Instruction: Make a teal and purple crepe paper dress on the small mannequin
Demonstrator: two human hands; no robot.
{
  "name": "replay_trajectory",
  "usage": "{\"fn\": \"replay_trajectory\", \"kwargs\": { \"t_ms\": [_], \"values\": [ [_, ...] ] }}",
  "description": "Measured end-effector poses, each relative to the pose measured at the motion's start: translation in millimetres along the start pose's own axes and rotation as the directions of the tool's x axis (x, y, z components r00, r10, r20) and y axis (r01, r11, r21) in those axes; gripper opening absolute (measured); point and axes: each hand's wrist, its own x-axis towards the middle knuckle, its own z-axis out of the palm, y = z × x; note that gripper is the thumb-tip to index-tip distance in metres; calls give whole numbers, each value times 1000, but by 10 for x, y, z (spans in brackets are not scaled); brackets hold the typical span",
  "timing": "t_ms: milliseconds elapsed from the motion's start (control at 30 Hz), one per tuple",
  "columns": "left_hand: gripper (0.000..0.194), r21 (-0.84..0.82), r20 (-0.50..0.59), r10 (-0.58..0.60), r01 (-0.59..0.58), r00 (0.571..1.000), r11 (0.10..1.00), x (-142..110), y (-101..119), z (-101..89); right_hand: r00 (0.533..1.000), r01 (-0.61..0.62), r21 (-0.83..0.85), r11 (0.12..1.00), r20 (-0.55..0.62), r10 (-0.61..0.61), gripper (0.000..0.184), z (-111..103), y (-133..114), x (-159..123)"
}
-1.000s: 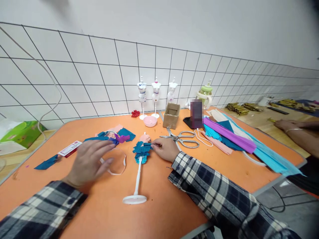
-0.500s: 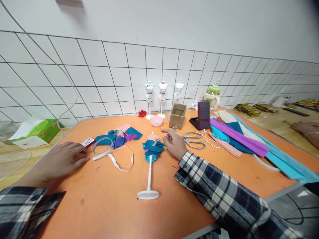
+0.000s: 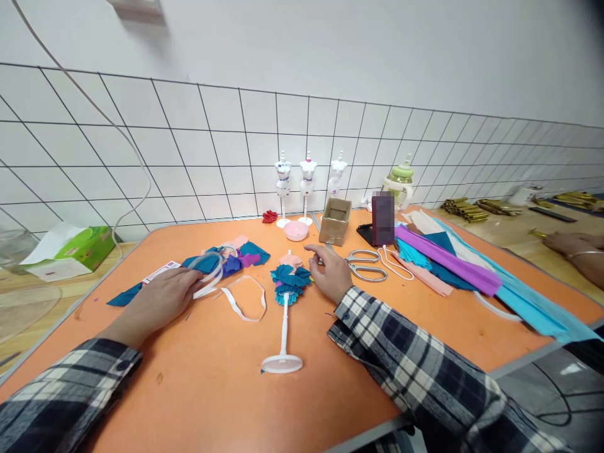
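Note:
My left hand (image 3: 163,296) has its fingertips closed on the edge of a roll of white ribbon (image 3: 221,269), which is tilted up from the table. A loose loop of white ribbon (image 3: 240,309) lies to its right. Under this hand are a small red and white box (image 3: 161,272) and a teal fabric piece (image 3: 125,296). My right hand (image 3: 330,274) rests beside a small white dress form (image 3: 284,330), index finger stretched out and thumb apart, the other fingers curled and partly hidden. Teal ruffled fabric (image 3: 289,282) wraps the form, which lies with its round base towards me.
Scissors (image 3: 368,264), a cardboard box (image 3: 335,220), a pink bowl (image 3: 296,231) and three dress forms (image 3: 307,179) stand farther back. Coloured fabric strips (image 3: 443,258) and a phone (image 3: 383,219) are at the right. Fabric scraps (image 3: 255,253) lie left of centre. Another person's hand (image 3: 573,242) shows far right.
My left hand has moved right from beside the small box to the ribbon roll and taken hold of it; the roll and its loop shifted right. My right hand stays in place.

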Motion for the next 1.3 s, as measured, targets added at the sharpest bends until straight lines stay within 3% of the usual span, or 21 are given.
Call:
{"fn": "replay_trajectory", "kwargs": {
  "t_ms": [67,133,233,333,400,533,633,700,833,933,1033,1133,1300],
  "values": [
    [25,95,7,80,-81,997,992,-1,108,-36,997,74,-18,997,-24,-75,32,-42,-108,-8],
    [25,127,-145,137,-119,980,985,0,291,-42,985,172,-10,985,-26,-172,29,-80,-275,-28],
    [26,127,-321,310,-283,895,951,6,669,36,939,334,110,936,45,-340,23,-91,-555,-81],
    [40,38,-361,396,-411,844,911,-5,996,138,902,372,248,895,132,-411,19,-42,-732,-141],
    [47,-55,-353,385,-429,853,901,-30,1116,162,914,329,273,904,148,-378,21,-5,-769,-172],
    [47,-317,-257,301,-375,918,871,-85,1196,114,923,306,231,924,167,-347,18,23,-762,-208],
    [45,-464,-140,168,-215,976,859,-96,1247,88,901,329,198,923,228,-370,5,25,-763,-226],
    [46,-489,-72,91,-115,993,865,-89,1282,97,876,355,210,911,265,-402,11,30,-762,-235],
    [42,-502,-44,79,-90,996,860,-83,1287,121,859,399,267,877,226,-459,17,35,-733,-245],
    [35,-544,-63,63,-87,996,835,-96,1261,99,909,353,288,890,119,-399,8,18,-713,-244],
    [23,-581,-78,53,-89,996,809,-110,1256,60,958,253,305,918,51,-281,18,-1,-708,-243],
    [19,-564,-72,81,-107,994,819,-113,1265,38,969,222,314,923,36,-245,25,-1,-701,-249],
    [21,-576,-28,151,-139,988,805,-103,1278,27,965,249,255,934,17,-262,19,37,-651,-261]
  ]
}}
